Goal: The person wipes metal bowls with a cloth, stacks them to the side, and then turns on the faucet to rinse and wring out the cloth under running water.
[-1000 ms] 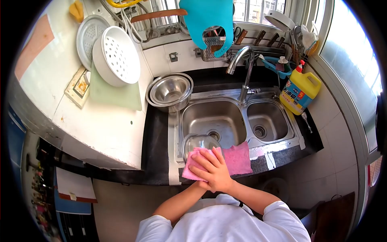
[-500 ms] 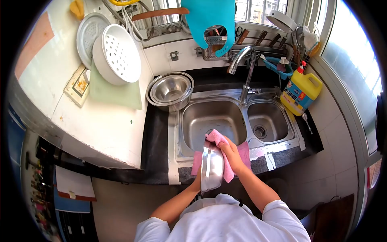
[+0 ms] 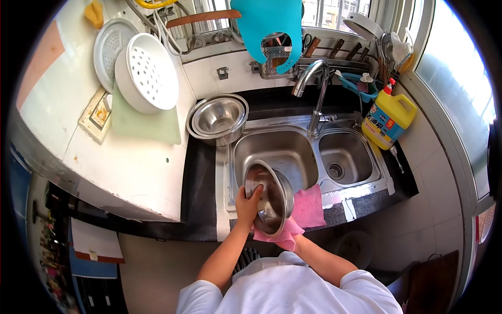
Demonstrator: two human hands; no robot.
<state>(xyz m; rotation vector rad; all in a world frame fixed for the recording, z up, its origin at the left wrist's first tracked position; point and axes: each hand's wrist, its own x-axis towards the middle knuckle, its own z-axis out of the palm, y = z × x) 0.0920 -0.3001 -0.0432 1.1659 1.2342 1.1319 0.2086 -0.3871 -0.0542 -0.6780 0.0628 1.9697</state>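
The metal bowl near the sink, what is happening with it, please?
A person holds a shiny round metal bowl, tilted on its side, over the front edge of the double stainless-steel sink. The left hand is at the bowl's lower side with a pink cloth; the right hand grips it with the thumb inside. A second pink cloth lies over the sink's front edge, and stacked metal bowls stand at the left of the sink.
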